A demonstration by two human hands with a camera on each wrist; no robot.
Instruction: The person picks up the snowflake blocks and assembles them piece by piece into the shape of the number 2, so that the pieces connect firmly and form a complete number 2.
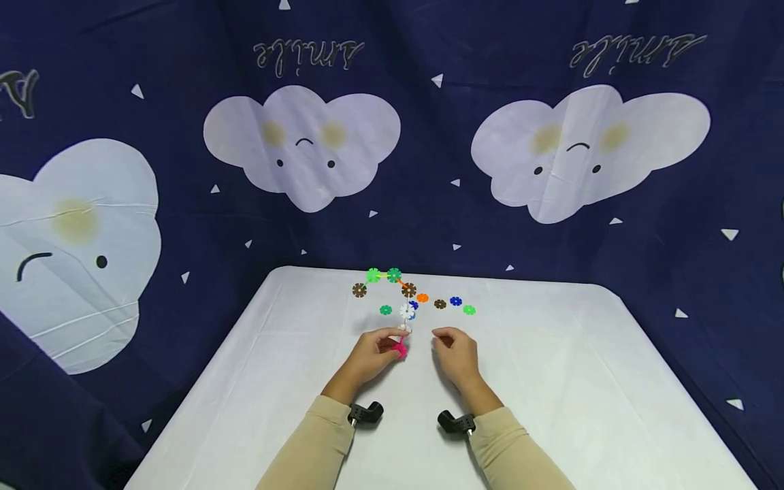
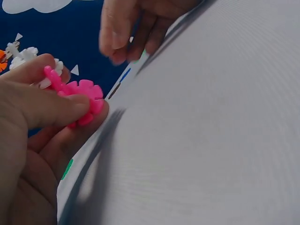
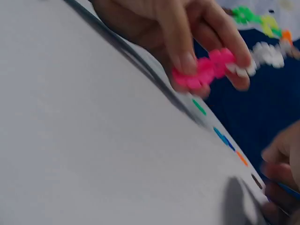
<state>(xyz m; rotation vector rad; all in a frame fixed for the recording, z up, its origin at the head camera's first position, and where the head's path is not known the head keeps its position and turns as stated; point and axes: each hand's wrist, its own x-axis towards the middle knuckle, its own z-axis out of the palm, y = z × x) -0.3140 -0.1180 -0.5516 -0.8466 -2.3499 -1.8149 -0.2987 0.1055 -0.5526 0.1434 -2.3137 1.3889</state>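
My left hand [image 1: 375, 354] pinches a pink flower-shaped plastic disc [image 2: 89, 96] between thumb and fingers. Joined to it edgewise is another pink disc [image 3: 221, 61], and from there a chain of notched discs runs away from me. White discs [image 1: 407, 312] follow the pink ones, then a brown disc [image 1: 408, 290], a dark green disc [image 1: 394, 275] and a light green disc [image 1: 373, 275], with a brown disc [image 1: 359, 290] at the far end. My right hand [image 1: 456, 355] hovers to the right, fingers bent loosely, nothing visible in its grasp.
Loose discs lie toward the back of the white table [image 1: 551, 381]: green [image 1: 385, 310], orange [image 1: 422, 298], brown [image 1: 439, 304], blue [image 1: 456, 301] and light green [image 1: 469, 310]. A dark blue curtain with clouds [image 1: 303, 146] hangs behind the table.
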